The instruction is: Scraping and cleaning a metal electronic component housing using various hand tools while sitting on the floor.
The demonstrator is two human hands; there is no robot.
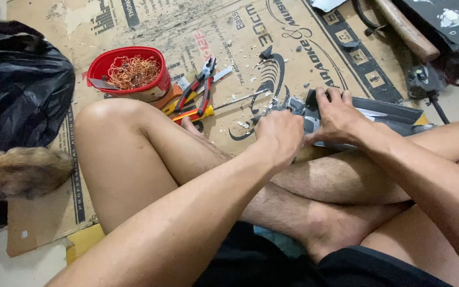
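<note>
One grey casing (370,114) lies on the person's crossed legs, long and flat, dark grey plastic with a paler patch near the middle and a yellow corner at its far right end. Both hands work on its left end. The right hand (338,114) lies over the casing, fingers curled over its far edge, pressing it down. The left hand (280,133) is closed in a fist just left of the right hand, touching the casing's end; what it grips is hidden by the fingers.

Beyond the left hand a thin metal rod (240,100) lies on the cardboard (272,37), among white chips. Further left of that hand lie two pliers: one red-handled pair (200,85), one yellow-and-red pair (189,112) nearer the knee. Left of these stands one red bowl (131,69) of tangled copper wire (133,72). One black bag (19,87) sits well left, with a brown furry animal (19,172) below it. Far beyond the right hand lies one wooden handle (405,29).
</note>
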